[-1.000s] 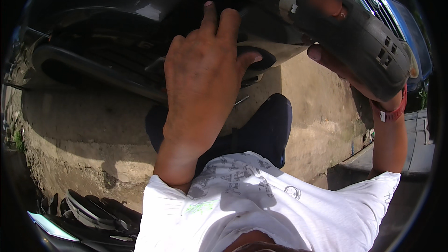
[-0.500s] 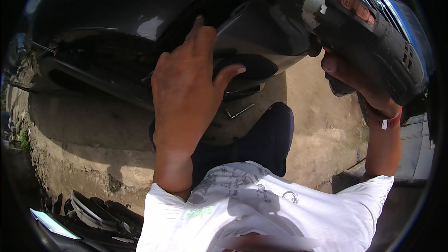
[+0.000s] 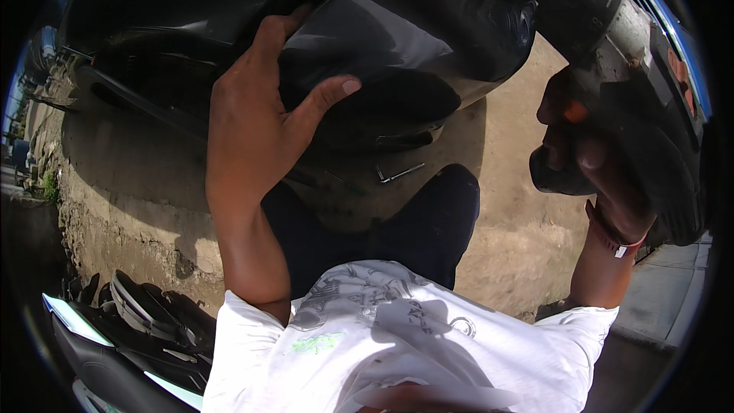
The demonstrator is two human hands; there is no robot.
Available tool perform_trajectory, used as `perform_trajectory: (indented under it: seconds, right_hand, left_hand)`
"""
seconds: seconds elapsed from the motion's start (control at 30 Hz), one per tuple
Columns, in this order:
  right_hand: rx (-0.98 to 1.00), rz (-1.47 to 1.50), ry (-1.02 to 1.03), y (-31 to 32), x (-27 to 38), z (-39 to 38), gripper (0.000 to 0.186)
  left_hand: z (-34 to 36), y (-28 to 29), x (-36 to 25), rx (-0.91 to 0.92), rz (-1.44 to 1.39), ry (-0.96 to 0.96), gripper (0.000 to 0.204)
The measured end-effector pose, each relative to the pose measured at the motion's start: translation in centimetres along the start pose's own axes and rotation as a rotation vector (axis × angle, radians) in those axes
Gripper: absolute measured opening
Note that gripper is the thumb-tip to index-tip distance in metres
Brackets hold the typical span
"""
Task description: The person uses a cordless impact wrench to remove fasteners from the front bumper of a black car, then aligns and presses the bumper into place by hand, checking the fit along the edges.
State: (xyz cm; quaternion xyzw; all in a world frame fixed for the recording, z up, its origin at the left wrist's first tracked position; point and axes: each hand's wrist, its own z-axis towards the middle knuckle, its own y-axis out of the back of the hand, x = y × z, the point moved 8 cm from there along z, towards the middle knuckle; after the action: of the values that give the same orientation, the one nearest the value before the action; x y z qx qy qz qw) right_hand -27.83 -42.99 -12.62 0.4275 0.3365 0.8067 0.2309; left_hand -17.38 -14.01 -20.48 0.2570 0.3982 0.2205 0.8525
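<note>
A glossy black vehicle panel (image 3: 375, 34) stands in front of me, sunlight reflecting off it. My left hand (image 3: 248, 115) grips the panel's left edge; its fingers reach into the dark gap behind that edge, and the thumb lies stretched across the front. At the right, my right hand (image 3: 589, 153) is wrapped round the handle of a black cordless power drill (image 3: 592, 30) with a worn grey collar. The drill's nose points toward the panel's upper right end. Shadow hides its tip, so I cannot tell whether it touches anything.
A small metal L-shaped wrench (image 3: 401, 173) lies on the ground beneath the panel, by my knee. Part of a motorcycle (image 3: 145, 329) shows at the lower left. Behind the drill is a blue vehicle (image 3: 669, 11). Concrete slabs (image 3: 665, 298) are at the lower right.
My left hand has moved left and from over the gap to the panel's edge. The drill has shifted right and down in view. More of the panel's front shows now.
</note>
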Motion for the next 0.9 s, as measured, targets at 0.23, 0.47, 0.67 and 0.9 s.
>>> perform_trajectory:
  seconds: [0.23,0.47,0.67,0.9]
  right_hand:
    - [-0.058,0.283,-0.18,-0.2,-3.2,-3.0,0.066]
    - [-0.092,0.356,-0.13,-0.8,-1.7,-1.8,0.065]
    - [-0.091,0.346,-0.115,-1.7,-0.5,-1.1,0.067]
    - [-0.052,0.343,-0.056,-2.4,0.4,-0.5,0.061]
  left_hand:
    - [-2.4,0.6,-3.3,-0.166,0.477,-0.124,0.081]
    - [-4.1,1.0,-2.5,-0.226,0.273,-0.015,0.087]
    - [-3.9,1.8,-1.3,-0.207,0.277,-0.065,0.079]
    - [-3.2,1.8,-1.5,-0.141,0.344,-0.115,0.073]
